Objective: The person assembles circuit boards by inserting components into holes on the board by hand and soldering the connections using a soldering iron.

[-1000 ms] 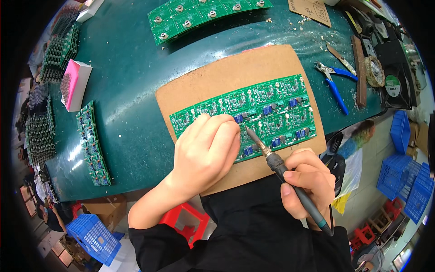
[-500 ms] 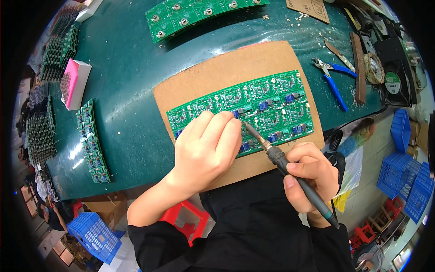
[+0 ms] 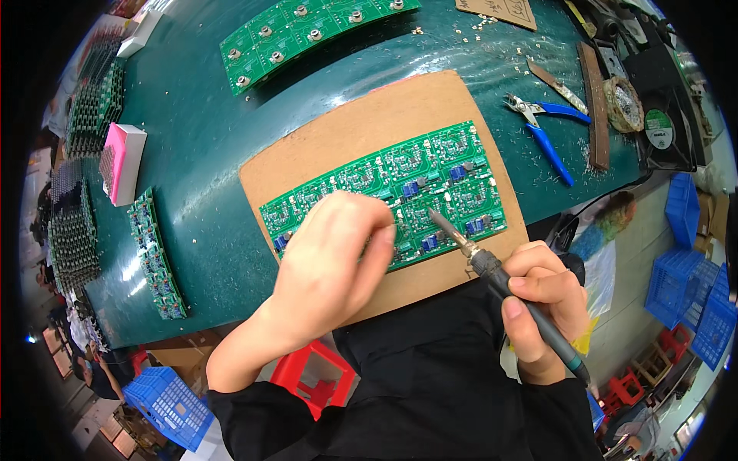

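A green circuit board panel [image 3: 411,157] with rows of blue and white parts lies on a brown board [image 3: 415,100] in front of me. My right hand [image 3: 546,296] is closed around the grip of a soldering iron [image 3: 492,265]. The iron slants up and left, its tip over the lower right part of the panel; whether it touches cannot be told. My left hand [image 3: 330,261] hovers above the panel's left and middle, fingers curled together. Its fingertips are turned away, so anything pinched there is hidden.
Another green panel [image 3: 296,38] with round metal parts lies at the back. Blue-handled cutters [image 3: 550,146], a blade [image 3: 557,86] and a brown strip [image 3: 593,107] are on the right. A pink-and-white box [image 3: 127,165], a narrow-looking panel [image 3: 156,261] and stacked boards [image 3: 73,238] line the left.
The whole view has shifted, so the table things appear further left. Across the panel, the iron's tip has moved to the right. My left hand has rolled over, fingers still curled.
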Demonstrator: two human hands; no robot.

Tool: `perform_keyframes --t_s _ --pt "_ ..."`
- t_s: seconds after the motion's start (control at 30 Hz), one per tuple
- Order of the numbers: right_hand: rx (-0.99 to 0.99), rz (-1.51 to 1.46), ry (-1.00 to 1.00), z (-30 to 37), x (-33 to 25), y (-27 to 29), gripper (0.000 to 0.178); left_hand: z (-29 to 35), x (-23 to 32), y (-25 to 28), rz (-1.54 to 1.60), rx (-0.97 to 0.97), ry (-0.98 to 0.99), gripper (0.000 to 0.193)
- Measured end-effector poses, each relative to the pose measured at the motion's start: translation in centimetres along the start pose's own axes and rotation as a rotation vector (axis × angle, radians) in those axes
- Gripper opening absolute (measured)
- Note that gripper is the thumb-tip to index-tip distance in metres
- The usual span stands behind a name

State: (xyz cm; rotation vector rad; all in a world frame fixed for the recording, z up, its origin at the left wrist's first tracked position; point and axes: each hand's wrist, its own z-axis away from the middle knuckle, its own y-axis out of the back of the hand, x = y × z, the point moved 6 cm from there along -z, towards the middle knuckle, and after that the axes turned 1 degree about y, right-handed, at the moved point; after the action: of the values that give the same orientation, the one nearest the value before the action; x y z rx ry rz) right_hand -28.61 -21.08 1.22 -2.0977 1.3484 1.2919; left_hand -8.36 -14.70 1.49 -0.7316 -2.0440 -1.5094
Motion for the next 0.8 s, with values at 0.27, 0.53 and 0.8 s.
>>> perform_keyframes --t_s 0.27,0.53,0.8 --pt "-0.114 0.005 -0.070 -0.9 0.4 -1.0 0.023 -0.6 -0.7 -2.2 -0.119 0.013 -0.068 0.024" --pt "-0.080 0.042 -0.044 -0.6 0.4 -0.9 0.022 -0.7 -0.9 -2.2 -0.081 0.039 -0.038 0.021" --pt "-0.081 0.056 0.003 -1.0 0.0 -0.6 0.022 -1.0 0.0 -2.6 -0.198 0.071 -0.125 0.023"
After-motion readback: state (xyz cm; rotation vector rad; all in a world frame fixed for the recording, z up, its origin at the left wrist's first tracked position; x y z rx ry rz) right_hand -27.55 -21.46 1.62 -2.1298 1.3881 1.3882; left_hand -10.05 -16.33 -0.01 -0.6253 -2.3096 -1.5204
